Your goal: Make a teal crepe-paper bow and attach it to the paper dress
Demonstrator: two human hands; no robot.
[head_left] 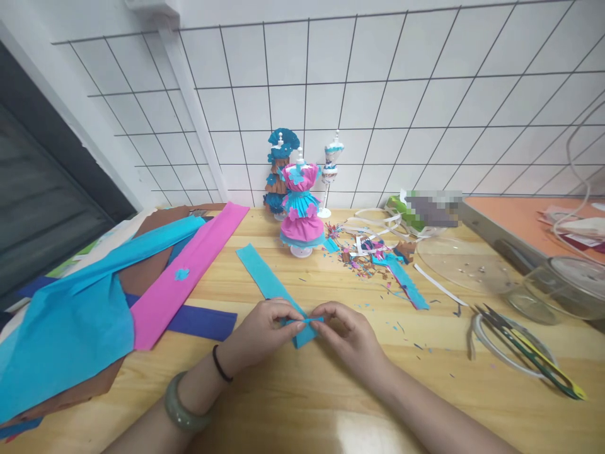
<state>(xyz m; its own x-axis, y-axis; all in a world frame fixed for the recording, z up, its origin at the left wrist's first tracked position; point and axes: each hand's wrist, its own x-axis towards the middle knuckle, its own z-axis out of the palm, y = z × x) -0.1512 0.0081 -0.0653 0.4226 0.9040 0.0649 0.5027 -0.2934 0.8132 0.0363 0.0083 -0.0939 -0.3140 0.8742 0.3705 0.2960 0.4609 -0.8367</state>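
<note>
My left hand (276,325) and my right hand (347,328) meet at the front middle of the table, each pinching the end of a blue crepe paper strip (258,271). Between my fingertips a narrow edge of the paper is gathered or folded. The rest of the strip slants away to the upper left, under my left fingers. Just beyond stands a small dress form in a pink and blue paper dress (302,205). Behind it are a form in teal and brown paper (277,176) and a mostly white one (331,170).
Crepe paper sheets in blue (85,321), pink (189,277) and brown are heaped at left. Paper scraps (363,249) lie at right. Scissors (534,353) rest across a ring of white tape (496,350), near a clear round container (564,287). A tiled wall (378,101) rises behind.
</note>
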